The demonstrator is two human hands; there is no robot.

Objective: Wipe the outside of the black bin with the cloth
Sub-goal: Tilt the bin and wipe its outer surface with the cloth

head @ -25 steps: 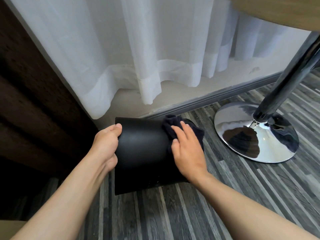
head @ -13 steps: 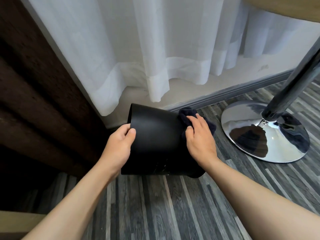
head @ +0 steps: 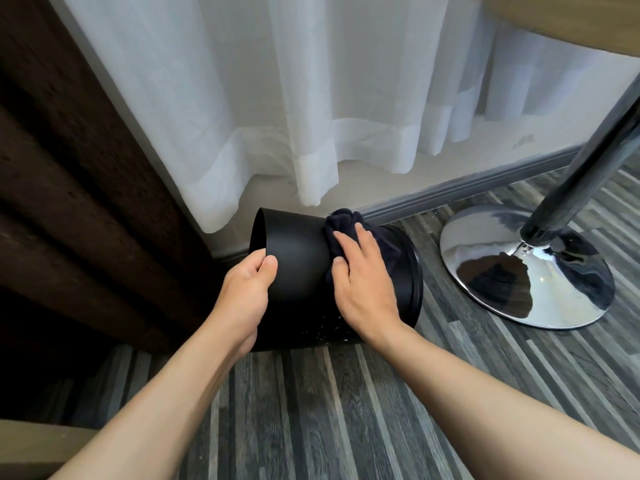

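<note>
1. Grey wood-look plank flooring [head: 311, 410] fills the lower view, with a grey skirting strip [head: 467, 192] running along the wall behind the black bin.
2. White sheer curtains [head: 277, 98] hang behind the bin, their hems ending just above and behind it.
3. Dark brown heavy drapes [head: 69, 185] stand to the left of the bin.
4. The black bin [head: 304, 271] lies tipped on its side on the floor, one round end pointing left toward the brown drapes and the other end, with a raised rim band, pointing right.
5. Small pale specks show on the bin's lower wall, near the floor.
6. The left hand [head: 246, 292] grips the bin's left edge, thumb pressed on the outer wall and fingers curled around the rim; the fingertips are hidden, so how far they reach inside cannot be told.
7. The right hand [head: 363, 285] lies flat and open, fingers stretched out and held close together, pressing a dark navy cloth [head: 343, 223] against the top of the bin's outer wall.
8. The cloth bunches up beyond the fingertips and drapes down toward the bin's right end under the palm.
9. Both forearms are bare and reach in from the bottom of the view to the bin.
10. A chrome round pedestal base [head: 526, 271] sits on the floor to the right of the bin, close to it but apart, with a shiny pole [head: 581, 157] rising from it at a slant.
11. A light wooden surface edge [head: 571, 19] shows far above and to the right of the bin, over the pole.
12. A tan wooden piece [head: 31, 448] sits well below and left of the bin, at the corner.
</note>
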